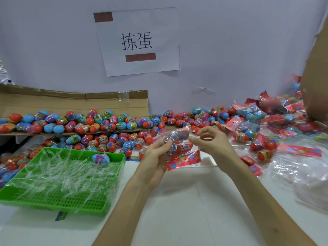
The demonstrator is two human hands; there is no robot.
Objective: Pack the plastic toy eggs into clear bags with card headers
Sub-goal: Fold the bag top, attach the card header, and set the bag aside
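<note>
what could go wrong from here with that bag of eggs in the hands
The clear plastic bag of plastic toy eggs hangs with its red card header downward in the left hand; if unsealed there, eggs may drop out. The right hand seems to pinch only thin film, which might slip.

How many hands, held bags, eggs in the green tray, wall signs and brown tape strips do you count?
Hands: 2
Held bag: 1
Egg in green tray: 1
Wall sign: 1
Brown tape strips: 2
Total: 7
</note>
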